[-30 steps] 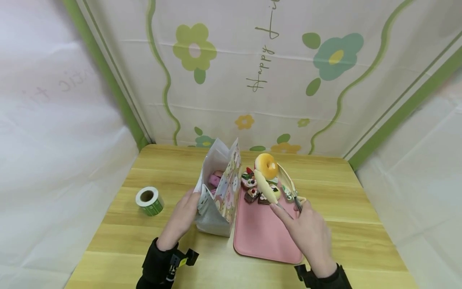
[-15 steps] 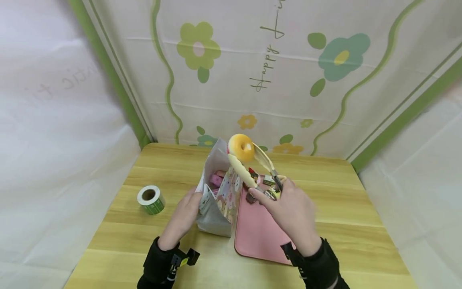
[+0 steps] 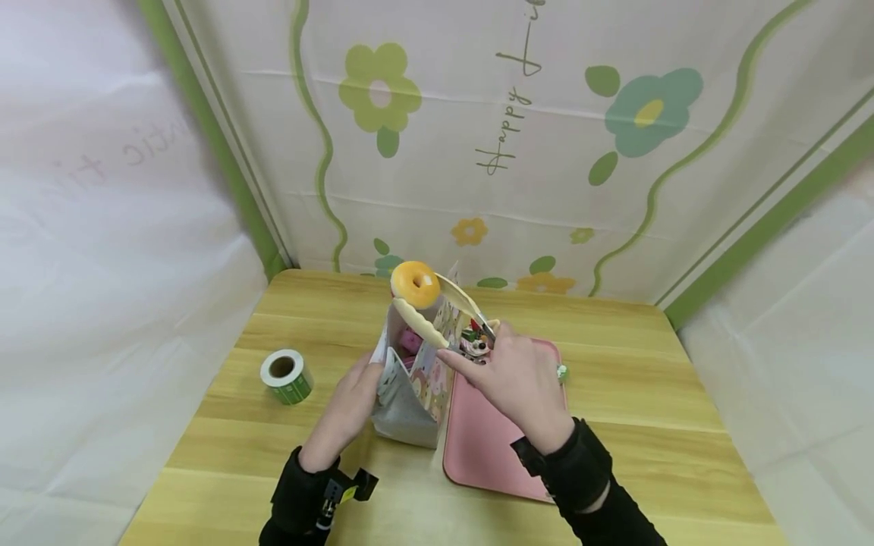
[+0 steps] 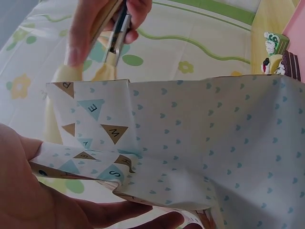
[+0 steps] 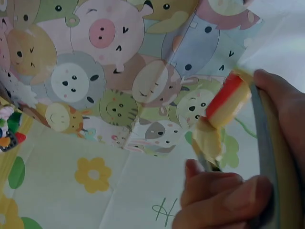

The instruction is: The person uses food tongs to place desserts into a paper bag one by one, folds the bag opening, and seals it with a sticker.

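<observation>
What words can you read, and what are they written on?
"Happy": on the flowered backdrop, in cursive running upward; the word after it is cut off at the top.
"W", "E", "S": on pennants printed on the paper bag, left wrist view; other letters are folded away.
Green tape roll: print too small to read.

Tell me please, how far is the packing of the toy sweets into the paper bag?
Partly done. A pink sweet already lies inside the paper bag. In hand: the right hand squeezes tongs holding a yellow donut above the bag's mouth, while the left hand holds the bag's edge open. Left: a few small sweets sit on the pink tray, and the green tape roll lies untouched.
</observation>
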{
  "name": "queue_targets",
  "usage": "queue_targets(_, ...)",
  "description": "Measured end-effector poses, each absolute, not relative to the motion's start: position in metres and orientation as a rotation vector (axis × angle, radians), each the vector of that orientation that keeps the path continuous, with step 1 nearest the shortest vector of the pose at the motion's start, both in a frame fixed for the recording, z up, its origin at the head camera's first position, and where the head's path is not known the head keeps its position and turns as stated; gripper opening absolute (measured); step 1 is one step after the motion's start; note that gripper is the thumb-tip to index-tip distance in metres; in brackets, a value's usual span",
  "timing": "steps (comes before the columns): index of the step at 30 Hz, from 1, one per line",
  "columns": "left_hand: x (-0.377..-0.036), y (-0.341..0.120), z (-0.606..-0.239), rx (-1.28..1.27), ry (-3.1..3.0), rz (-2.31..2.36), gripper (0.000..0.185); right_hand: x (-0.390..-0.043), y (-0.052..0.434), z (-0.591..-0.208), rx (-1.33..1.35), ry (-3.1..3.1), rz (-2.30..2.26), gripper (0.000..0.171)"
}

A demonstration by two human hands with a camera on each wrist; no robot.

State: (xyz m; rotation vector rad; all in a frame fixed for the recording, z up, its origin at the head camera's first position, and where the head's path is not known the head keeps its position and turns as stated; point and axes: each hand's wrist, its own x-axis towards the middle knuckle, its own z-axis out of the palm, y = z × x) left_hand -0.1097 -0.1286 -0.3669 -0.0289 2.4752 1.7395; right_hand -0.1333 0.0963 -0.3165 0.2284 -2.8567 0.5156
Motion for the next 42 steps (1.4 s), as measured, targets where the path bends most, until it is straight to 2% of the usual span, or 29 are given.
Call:
queue_targets(6, -0.11, -0.13, -0.367, -0.04, 2.5, 1.729, 0.042, -0.136, 0.1, -0.301, 0.086, -3.052, 0.449, 0.075)
queue_targets(15, -0.11, -0.131, -0.367, -0.012, 2.516, 1.723, 0.043, -0.132, 0.106, -0.284, 0.112, -3.115, 0.343, 0.074)
queue_targets(42, -0.108, -0.128, -0.365, -0.031, 2.497, 1.717, 0.045, -0.131, 0.113, -0.285, 0.138, -3.06, 0.312, 0.075)
